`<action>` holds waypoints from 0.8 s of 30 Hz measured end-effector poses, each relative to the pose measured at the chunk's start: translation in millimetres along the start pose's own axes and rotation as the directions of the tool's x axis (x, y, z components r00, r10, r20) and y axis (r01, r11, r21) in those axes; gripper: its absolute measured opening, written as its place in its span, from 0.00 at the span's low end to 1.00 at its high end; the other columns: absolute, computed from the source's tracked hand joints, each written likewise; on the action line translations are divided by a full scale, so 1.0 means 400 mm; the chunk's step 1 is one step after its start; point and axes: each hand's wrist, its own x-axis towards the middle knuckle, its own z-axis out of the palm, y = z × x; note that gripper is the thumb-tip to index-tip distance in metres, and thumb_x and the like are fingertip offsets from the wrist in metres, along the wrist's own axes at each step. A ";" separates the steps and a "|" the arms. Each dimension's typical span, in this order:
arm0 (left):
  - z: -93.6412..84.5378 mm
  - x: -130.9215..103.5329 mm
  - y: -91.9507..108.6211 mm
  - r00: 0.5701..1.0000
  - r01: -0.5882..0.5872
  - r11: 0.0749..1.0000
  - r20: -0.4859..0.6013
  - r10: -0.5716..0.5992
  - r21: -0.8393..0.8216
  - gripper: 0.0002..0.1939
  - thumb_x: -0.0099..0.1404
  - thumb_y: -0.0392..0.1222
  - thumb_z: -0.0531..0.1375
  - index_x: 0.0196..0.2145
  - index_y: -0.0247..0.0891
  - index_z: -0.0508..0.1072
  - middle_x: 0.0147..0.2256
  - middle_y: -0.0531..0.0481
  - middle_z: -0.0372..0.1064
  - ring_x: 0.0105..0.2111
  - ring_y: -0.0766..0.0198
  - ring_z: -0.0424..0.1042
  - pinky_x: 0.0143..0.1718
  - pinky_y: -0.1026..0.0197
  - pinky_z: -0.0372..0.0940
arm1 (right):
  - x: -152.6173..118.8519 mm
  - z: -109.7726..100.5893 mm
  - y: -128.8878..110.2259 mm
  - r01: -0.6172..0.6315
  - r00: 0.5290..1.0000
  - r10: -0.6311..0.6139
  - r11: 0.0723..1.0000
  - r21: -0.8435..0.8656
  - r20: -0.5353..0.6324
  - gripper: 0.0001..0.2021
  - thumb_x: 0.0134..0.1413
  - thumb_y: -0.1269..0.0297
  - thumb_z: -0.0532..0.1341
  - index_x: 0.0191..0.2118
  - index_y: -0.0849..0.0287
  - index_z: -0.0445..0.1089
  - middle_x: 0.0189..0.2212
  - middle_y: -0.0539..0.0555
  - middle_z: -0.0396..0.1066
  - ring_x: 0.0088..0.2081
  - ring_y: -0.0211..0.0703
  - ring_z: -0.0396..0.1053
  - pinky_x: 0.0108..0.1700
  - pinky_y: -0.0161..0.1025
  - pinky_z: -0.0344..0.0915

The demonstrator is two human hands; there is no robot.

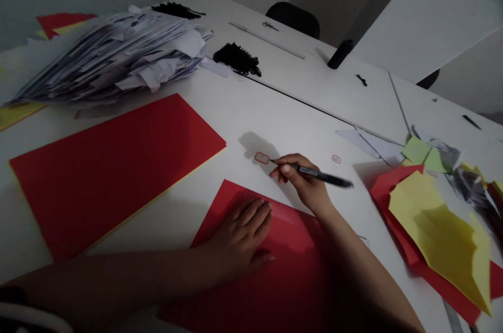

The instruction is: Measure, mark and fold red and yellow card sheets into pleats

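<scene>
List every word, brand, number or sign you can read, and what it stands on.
No text is legible.
Red-bordered mark on the table, by the tip of the black pen: too small to read.
Second red-bordered mark, farther right on the table: too small.
Pale marks on the pen's barrel: too blurred to read.

The left hand [245, 233] has slender fingers [251, 211] with rounded tips, and behind these fingers the wrist and forearm [157, 270] are bare. Far behind them, toward the elbow, there is a dark patch [11, 295] and a pale, curved band [33, 314]; whether they are sleeve, I cannot tell. Behind the right hand's [304, 181] fingers, the slim forearm [353, 252] is also bare.
</scene>
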 end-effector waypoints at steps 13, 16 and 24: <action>0.019 0.080 -0.020 0.985 -0.133 0.980 0.085 0.147 -0.150 0.36 0.66 0.60 0.53 0.63 0.34 0.53 0.63 0.34 0.49 0.62 0.43 0.50 0.60 0.42 0.54 | -0.343 -0.171 0.048 0.317 0.948 -0.141 0.501 -0.805 0.286 0.19 0.65 0.72 0.51 0.59 0.55 0.62 0.51 0.60 0.70 0.53 0.50 0.65 0.50 0.50 0.69; 0.020 0.155 -0.056 0.961 -0.261 0.951 0.052 0.272 -0.166 0.34 0.66 0.59 0.54 0.61 0.35 0.56 0.62 0.33 0.49 0.62 0.45 0.51 0.60 0.44 0.53 | -0.336 -0.186 0.050 0.297 0.955 -0.138 0.442 -0.847 0.262 0.19 0.64 0.73 0.51 0.59 0.58 0.63 0.46 0.62 0.73 0.48 0.51 0.68 0.46 0.48 0.70; -0.039 0.222 -0.081 0.998 -0.067 0.993 -0.001 0.067 0.097 0.21 0.69 0.46 0.51 0.56 0.33 0.63 0.54 0.35 0.60 0.53 0.45 0.62 0.52 0.45 0.60 | -0.328 -0.246 0.061 0.037 0.990 -0.141 0.417 -0.908 -0.024 0.20 0.56 0.81 0.53 0.51 0.59 0.70 0.33 0.57 0.75 0.38 0.46 0.70 0.37 0.38 0.66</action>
